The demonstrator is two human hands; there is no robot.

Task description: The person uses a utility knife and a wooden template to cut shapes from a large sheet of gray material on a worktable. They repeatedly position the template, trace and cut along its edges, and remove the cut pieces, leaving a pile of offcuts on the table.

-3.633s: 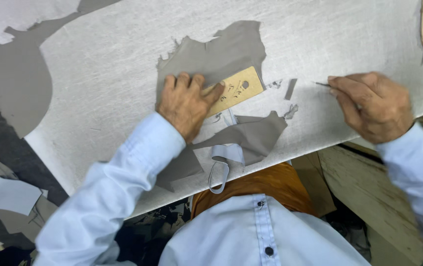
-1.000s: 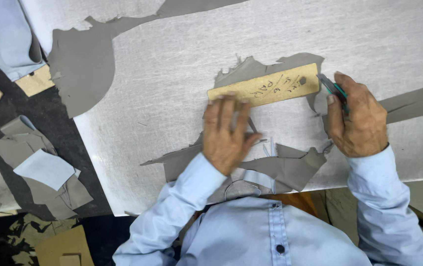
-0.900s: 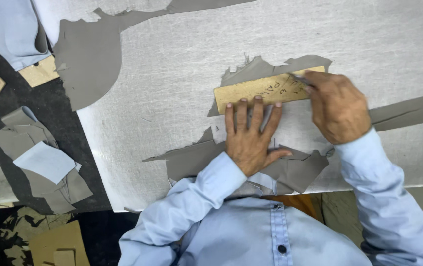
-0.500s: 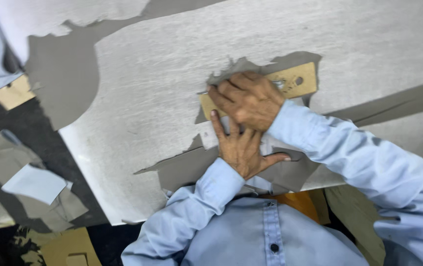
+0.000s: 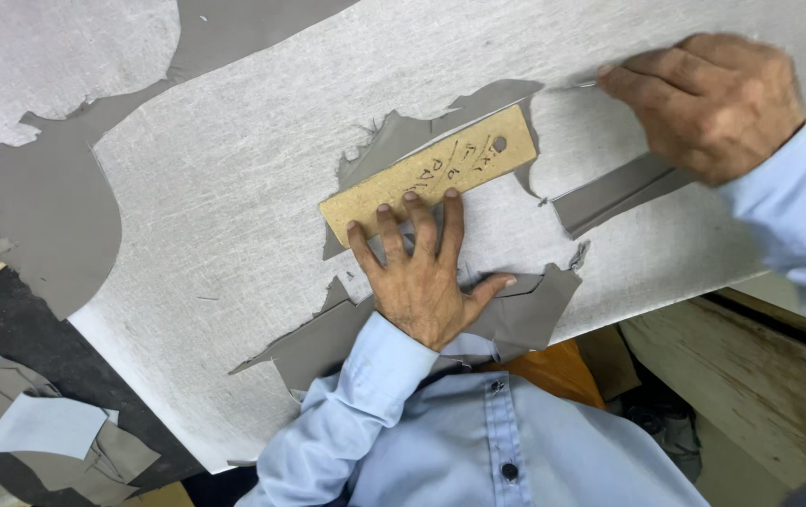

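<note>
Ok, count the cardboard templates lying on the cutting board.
1: a tan cardboard template lying on grey leather mid-board, fingertips of the left hand pressing its lower edge. Others may lie out of frame.

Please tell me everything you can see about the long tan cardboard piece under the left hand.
The long tan cardboard template is a flat, narrow rectangle with a small round hole near its upper right end and handwritten marks. It lies slanted on a grey leather piece on the white cutting board. The left hand presses its lower edge with the fingertips.
</note>
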